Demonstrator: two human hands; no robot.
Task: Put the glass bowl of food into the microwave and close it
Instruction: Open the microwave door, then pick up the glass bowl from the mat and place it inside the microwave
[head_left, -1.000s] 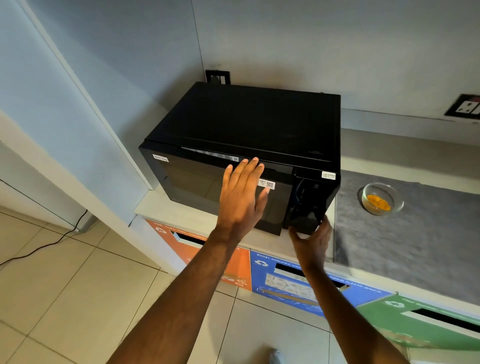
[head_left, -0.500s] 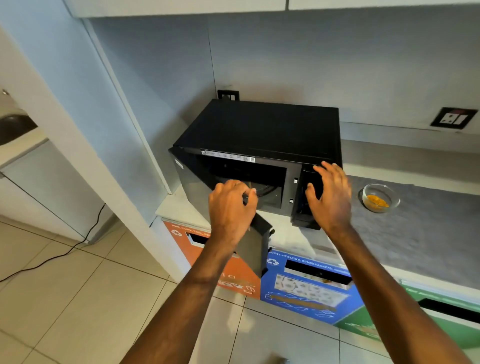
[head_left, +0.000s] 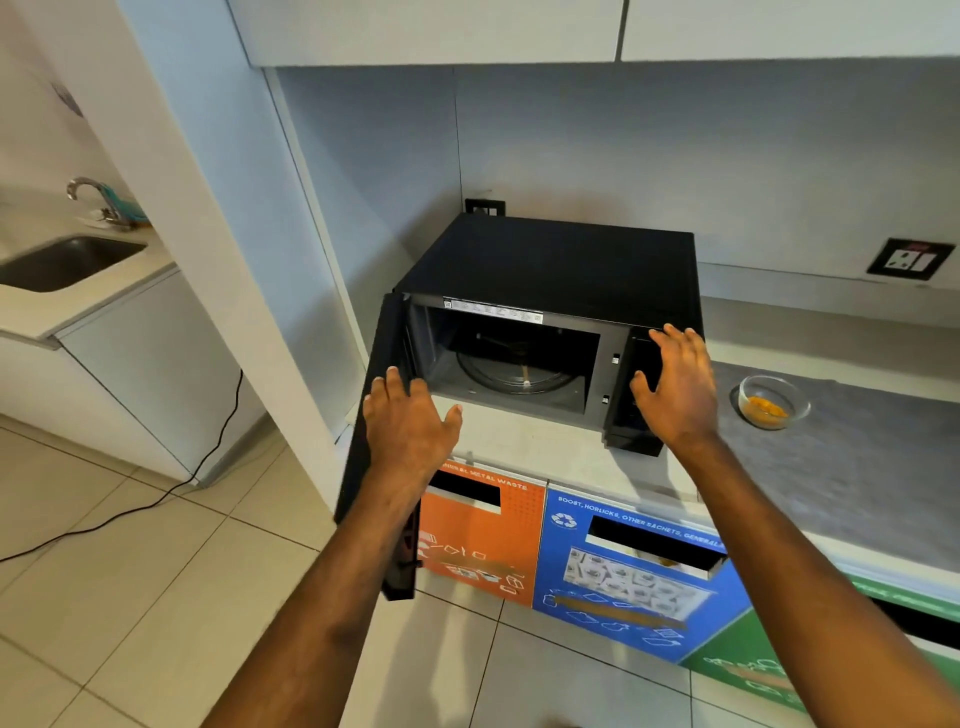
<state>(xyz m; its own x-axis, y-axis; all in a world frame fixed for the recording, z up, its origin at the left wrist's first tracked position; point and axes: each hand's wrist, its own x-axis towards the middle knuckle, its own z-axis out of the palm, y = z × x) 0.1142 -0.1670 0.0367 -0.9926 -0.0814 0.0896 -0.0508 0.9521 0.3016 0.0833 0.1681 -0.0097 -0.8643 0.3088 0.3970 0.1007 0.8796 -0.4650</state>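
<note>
Your microwave (head_left: 550, 291) door (head_left: 371, 415), shut a second ago, has swung wide to nine o'clock, so the way in is clear and the bowl comes next. Your left hand (head_left: 410, 431) is spread flat against the door's inner edge, holding nothing; your right hand (head_left: 675, 384) is spread open over the control panel at three o'clock of the opening. Inside there is only the bare turntable (head_left: 519, 364). The glass bowl (head_left: 773, 401) sits on the tabletop (head_left: 857, 467) at three o'clock, well apart from the microwave, with a little orange food (head_left: 768, 408) in its bottom.
</note>
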